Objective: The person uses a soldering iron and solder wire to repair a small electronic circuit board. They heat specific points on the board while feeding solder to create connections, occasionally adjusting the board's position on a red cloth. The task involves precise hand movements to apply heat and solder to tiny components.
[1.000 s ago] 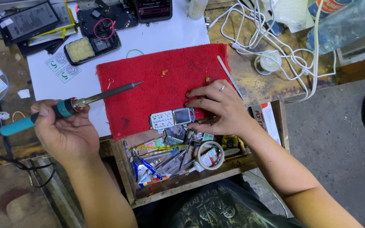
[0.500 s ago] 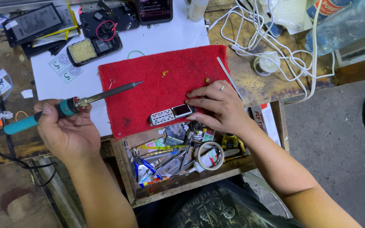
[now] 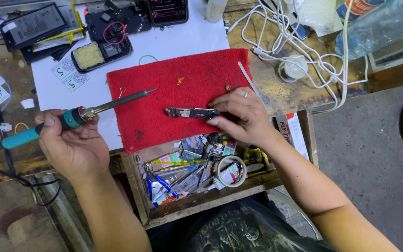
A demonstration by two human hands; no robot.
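Red cloth (image 3: 164, 93) carries circuit board (image 3: 192, 113) lengthwise left-right; soldering iron (image 3: 85, 112) points right.

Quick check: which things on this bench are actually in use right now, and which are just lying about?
In use: soldering iron in left hand; circuit board held by right hand; red cloth under it.
Lying about: battery, white cables, tape roll, blue pliers, bottle.

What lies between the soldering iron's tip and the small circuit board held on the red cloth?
Only bare red cloth; the head view shows nothing between the soldering iron tip and the circuit board held by the right hand.
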